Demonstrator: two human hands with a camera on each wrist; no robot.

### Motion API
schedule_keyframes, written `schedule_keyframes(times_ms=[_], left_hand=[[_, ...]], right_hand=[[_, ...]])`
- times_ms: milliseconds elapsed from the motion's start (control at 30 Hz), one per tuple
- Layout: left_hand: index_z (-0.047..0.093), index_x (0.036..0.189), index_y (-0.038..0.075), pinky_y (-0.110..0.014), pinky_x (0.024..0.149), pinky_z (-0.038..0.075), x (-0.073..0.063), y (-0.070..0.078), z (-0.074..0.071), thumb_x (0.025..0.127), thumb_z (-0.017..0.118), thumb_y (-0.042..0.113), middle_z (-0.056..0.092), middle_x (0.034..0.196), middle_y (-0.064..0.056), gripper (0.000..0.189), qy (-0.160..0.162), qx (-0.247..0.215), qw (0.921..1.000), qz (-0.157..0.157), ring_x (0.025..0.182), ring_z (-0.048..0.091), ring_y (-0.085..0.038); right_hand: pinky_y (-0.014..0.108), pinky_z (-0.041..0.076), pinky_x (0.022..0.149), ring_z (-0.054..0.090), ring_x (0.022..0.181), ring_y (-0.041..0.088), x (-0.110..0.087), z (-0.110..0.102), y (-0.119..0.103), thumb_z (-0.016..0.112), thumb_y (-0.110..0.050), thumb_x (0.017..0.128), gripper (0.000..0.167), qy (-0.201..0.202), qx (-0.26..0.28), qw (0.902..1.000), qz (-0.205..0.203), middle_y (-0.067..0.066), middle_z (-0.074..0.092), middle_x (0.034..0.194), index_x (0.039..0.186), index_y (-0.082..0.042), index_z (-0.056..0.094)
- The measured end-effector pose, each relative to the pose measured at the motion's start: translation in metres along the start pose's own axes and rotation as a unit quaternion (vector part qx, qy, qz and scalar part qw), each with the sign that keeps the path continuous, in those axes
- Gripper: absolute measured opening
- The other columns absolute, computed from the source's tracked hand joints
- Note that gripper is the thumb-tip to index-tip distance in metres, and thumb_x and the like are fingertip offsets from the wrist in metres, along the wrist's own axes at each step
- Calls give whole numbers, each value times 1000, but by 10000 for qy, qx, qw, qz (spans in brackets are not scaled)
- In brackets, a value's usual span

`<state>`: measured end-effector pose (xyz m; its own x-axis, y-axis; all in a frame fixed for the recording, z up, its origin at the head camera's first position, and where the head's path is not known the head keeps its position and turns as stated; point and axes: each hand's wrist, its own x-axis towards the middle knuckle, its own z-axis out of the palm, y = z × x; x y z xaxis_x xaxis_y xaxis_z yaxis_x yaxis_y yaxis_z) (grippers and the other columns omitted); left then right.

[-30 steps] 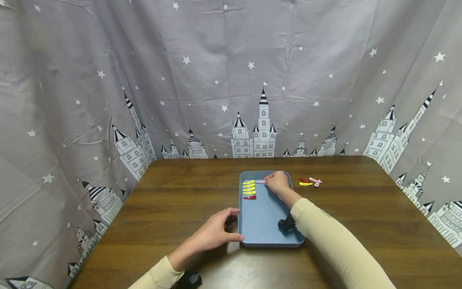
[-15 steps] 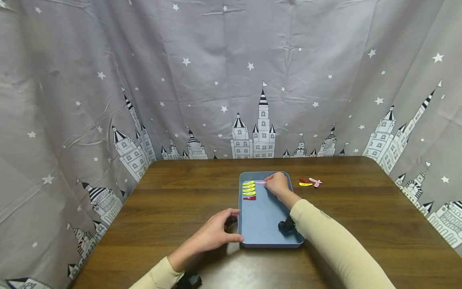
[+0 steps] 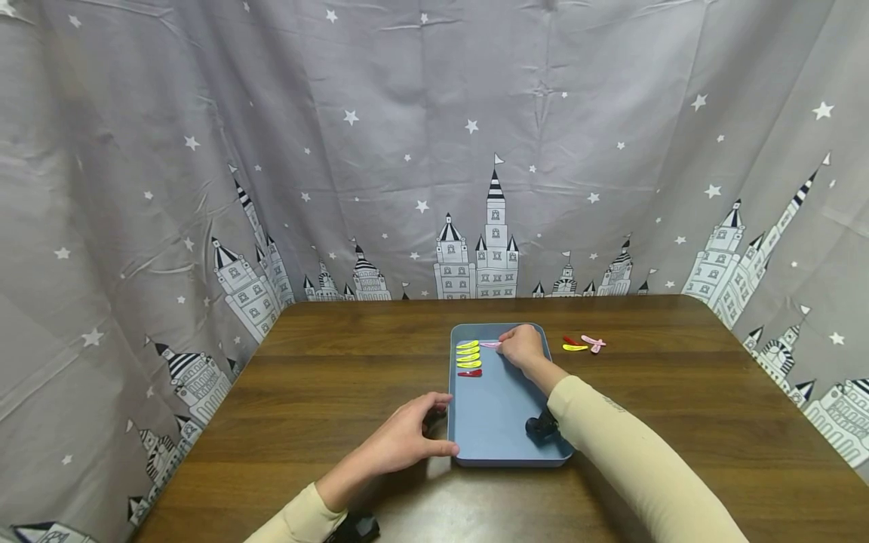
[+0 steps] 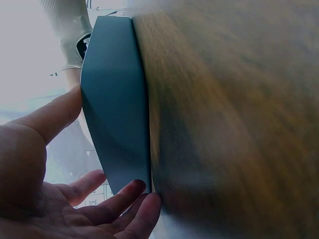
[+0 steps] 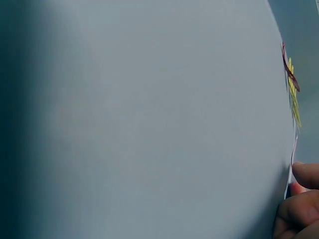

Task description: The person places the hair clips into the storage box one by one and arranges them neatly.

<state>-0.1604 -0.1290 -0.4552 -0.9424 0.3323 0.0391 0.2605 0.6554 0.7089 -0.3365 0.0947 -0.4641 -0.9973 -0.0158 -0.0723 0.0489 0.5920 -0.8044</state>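
Note:
My right hand (image 3: 523, 347) is low inside the blue-grey tray (image 3: 502, 422), near its far end, and pinches a pink snap hair clip (image 3: 490, 345) whose one end sticks out to the left. Left of it, several yellow hair clips (image 3: 468, 354) lie in a column, with a red hair clip (image 3: 470, 373) below them. In the right wrist view the fingertips (image 5: 305, 174) meet the pink clip close over the tray floor. My left hand (image 3: 407, 434) touches the tray's left side with spread, relaxed fingers; thumb and fingertips (image 4: 137, 186) rest along the wall.
Right of the tray on the wooden table (image 3: 339, 362) lie a loose red clip (image 3: 572, 340), a yellow clip (image 3: 574, 348) and crossed pink clips (image 3: 594, 341). A grey curtain (image 3: 380, 151) with printed castles hangs behind the table. The right wrist's black camera (image 3: 541, 427) overhangs the tray.
The right hand and the pink clip have barely shifted at the same spot in the tray. The left hand stays at the tray's side.

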Motion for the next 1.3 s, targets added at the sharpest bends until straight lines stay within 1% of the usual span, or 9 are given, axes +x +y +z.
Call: schedule_keyframes(times_ms=[100, 233, 400, 667, 867, 1033, 1133, 1233, 1300], left_hand=[[53, 142, 9, -41, 96, 52, 0, 0, 0, 79, 85, 42, 64, 132, -6, 78, -7, -19, 10000, -2, 123, 58, -24], [53, 142, 9, -41, 95, 52, 0, 0, 0, 79, 85, 42, 64, 132, -6, 78, -4, -21, 10000, 1, 123, 58, -24], [52, 142, 9, -41, 95, 52, 0, 0, 0, 79, 84, 43, 63, 133, -6, 78, -28, -2, 10000, -14, 123, 58, -24], [53, 142, 9, -39, 94, 52, 0, 0, 0, 79, 85, 42, 63, 132, -6, 78, -18, 15, 10000, 30, 122, 59, -24], [53, 142, 10, -39, 95, 52, 0, 0, 0, 79, 85, 42, 63, 132, -5, 78, -7, 28, 10000, 0, 121, 59, -23], [53, 142, 9, -40, 97, 52, 0, -1, 0, 80, 85, 41, 61, 136, -5, 77, -18, 29, 10000, 20, 123, 58, -23], [53, 142, 9, -41, 98, 52, 0, -1, 0, 80, 85, 40, 60, 138, -5, 76, -13, 12, 10000, 42, 124, 57, -23], [53, 142, 9, -40, 97, 52, 0, -1, 1, 79, 85, 41, 61, 136, -4, 77, -4, 28, 10000, 36, 124, 58, -23], [53, 142, 10, -40, 97, 52, 1, -1, 1, 79, 85, 41, 61, 135, -4, 77, -6, 40, 10000, 27, 123, 58, -23]], right_hand=[[25, 46, 60, 59, 91, 27, 0, -2, -1, 70, -6, 91, 15, -61, 49, 9999, 69, 19, 69, 110, 103, 2, 75], [22, 39, 48, 54, 67, 17, 1, -6, -3, 72, -5, 89, 16, -144, 150, 9996, 165, 16, 70, 104, 103, 1, 75], [21, 35, 42, 40, 44, 9, 3, -13, -7, 71, -5, 89, 18, -235, 347, 9990, 157, 18, 70, 105, 106, 1, 75], [23, 40, 48, 42, 58, 13, -4, -29, -16, 69, -8, 91, 21, -394, 514, 9978, 136, 19, 67, 120, 110, 1, 73], [24, 33, 44, 35, 47, 11, -6, -42, -20, 69, -9, 91, 23, -428, 534, 9976, 64, 18, 66, 117, 112, 1, 73], [26, 48, 58, 52, 76, 14, -9, -54, -18, 69, -12, 92, 26, -444, 473, 9979, -30, 18, 66, 125, 114, 0, 73], [26, 46, 56, 50, 70, 11, -10, -62, -15, 69, -12, 91, 24, -401, 542, 9977, -45, 17, 69, 119, 113, 0, 73], [24, 38, 50, 37, 54, 9, -10, -71, -13, 70, -12, 91, 24, -361, 625, 9974, -19, 16, 70, 109, 111, 0, 73], [23, 39, 50, 36, 53, 8, -10, -76, -10, 70, -12, 92, 24, -339, 647, 9973, -15, 11, 70, 100, 112, 1, 72]])
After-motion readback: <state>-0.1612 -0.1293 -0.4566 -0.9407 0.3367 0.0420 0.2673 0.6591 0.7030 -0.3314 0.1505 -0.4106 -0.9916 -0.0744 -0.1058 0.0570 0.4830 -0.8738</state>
